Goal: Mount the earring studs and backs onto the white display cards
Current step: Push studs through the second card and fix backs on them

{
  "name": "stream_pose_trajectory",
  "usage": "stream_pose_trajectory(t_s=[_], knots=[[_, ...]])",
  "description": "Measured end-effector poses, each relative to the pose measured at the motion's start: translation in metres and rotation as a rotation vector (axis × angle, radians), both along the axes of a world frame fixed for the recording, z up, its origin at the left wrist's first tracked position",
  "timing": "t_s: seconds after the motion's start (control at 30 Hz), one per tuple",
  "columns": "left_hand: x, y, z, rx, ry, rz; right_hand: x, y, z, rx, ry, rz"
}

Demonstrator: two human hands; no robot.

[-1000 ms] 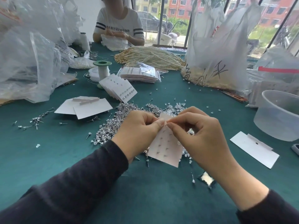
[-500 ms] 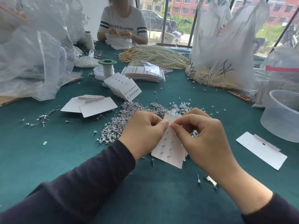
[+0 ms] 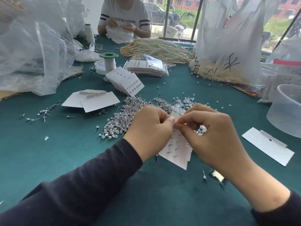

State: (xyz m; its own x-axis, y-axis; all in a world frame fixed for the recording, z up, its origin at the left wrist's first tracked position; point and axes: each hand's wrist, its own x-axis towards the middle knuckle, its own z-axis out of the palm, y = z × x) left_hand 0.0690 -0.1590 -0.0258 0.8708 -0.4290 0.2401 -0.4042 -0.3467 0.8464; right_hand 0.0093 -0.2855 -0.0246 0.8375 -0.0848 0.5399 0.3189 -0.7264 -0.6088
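Nearest, a single loose stud lies on the green surface just right of centre. Above it, the left hand and right hand meet at the top edge of a white display card, held tilted over the surface with several studs already through it. The fingers of both hands are pinched narrow on the card; whether a stud or back sits between them is too small to tell. Just behind the hands spreads the pile of studs, with clear backs to its right. A blank card lies to the right, more blank cards to the left. Farther off stand filled cards and, beyond them, pearl strands.
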Motion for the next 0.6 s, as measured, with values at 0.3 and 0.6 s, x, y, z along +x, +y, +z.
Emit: stream_pose_trajectory(t_s=[0.3,0.6], knots=[[-0.0016,0.0,0.0063,-0.087,0.007,0.019,-0.0048,0.0038,0.0066,0.028,-0.074,-0.03],[-0.0051,-0.0002,0.0066,-0.01,-0.052,0.068,-0.0043,0.0072,0.0033,0.057,-0.067,-0.05]])
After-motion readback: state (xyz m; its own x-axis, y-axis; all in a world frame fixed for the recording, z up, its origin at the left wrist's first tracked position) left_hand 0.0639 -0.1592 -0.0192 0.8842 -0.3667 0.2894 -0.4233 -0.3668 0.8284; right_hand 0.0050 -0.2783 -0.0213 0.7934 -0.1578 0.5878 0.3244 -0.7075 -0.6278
